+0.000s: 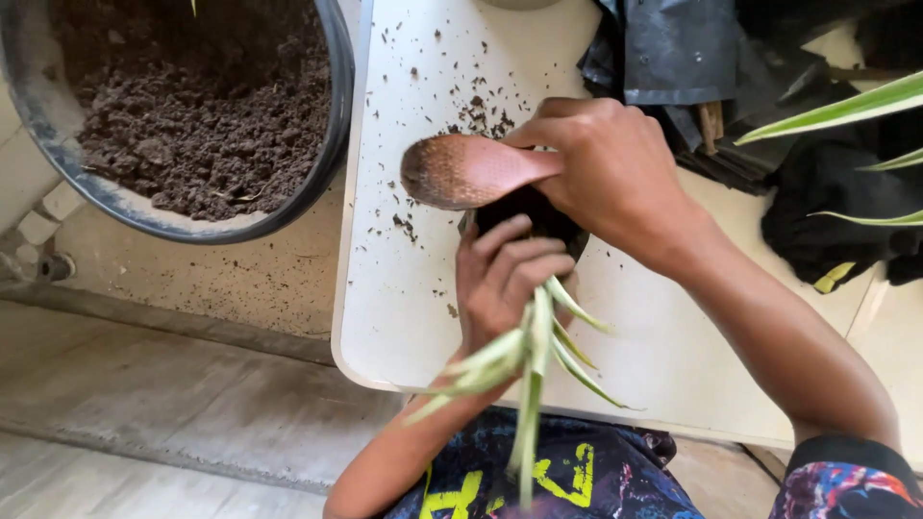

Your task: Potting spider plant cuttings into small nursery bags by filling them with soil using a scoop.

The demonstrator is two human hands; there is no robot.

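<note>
**Spoon Over the Pot, Plant in Hand**

Gripping the handle of a reddish-brown wooden spoon (461, 171), the right hand (606, 168) is closed tight, the bowl held above a small black pot (531, 213) on the white tabletop (404, 308). The left hand (505, 279) curls its fingers around a small green-and-cream striped plant (524, 356) at the pot's rim. A large dark tub of soil (192, 106) sits off to the left.

Home potting corner: soil tub (58, 135), table (404, 308).
</note>
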